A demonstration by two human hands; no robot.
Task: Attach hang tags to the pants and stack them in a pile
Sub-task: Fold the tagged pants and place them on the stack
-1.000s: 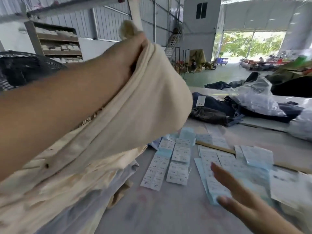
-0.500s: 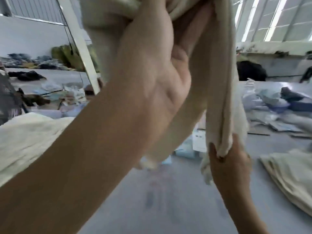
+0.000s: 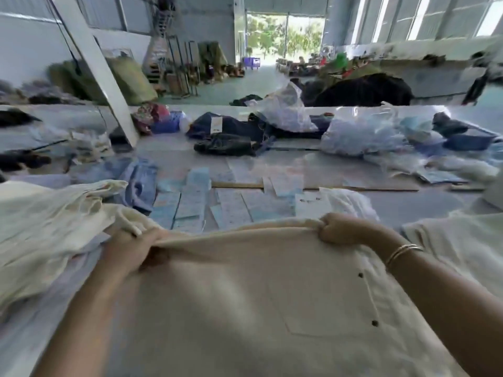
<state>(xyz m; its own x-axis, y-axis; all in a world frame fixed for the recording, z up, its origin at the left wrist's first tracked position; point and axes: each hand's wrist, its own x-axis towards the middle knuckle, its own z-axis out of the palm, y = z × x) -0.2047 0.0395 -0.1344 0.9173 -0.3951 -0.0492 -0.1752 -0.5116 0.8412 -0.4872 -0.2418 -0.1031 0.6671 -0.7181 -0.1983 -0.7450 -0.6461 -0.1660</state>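
With the left hand (image 3: 130, 246) and right hand (image 3: 340, 229) each gripping the far edge of the cream pants (image 3: 245, 295), keep it taut and lay it flat on the table (image 3: 408, 202).

No lettering can be read. Printed sheets of hang tags (image 3: 234, 208) on the table beyond both hands, and a white card (image 3: 310, 204) just beyond the right hand (image 3: 340, 228), show only blurred marks.

Bright daylight, motion-blurred, edges warped.
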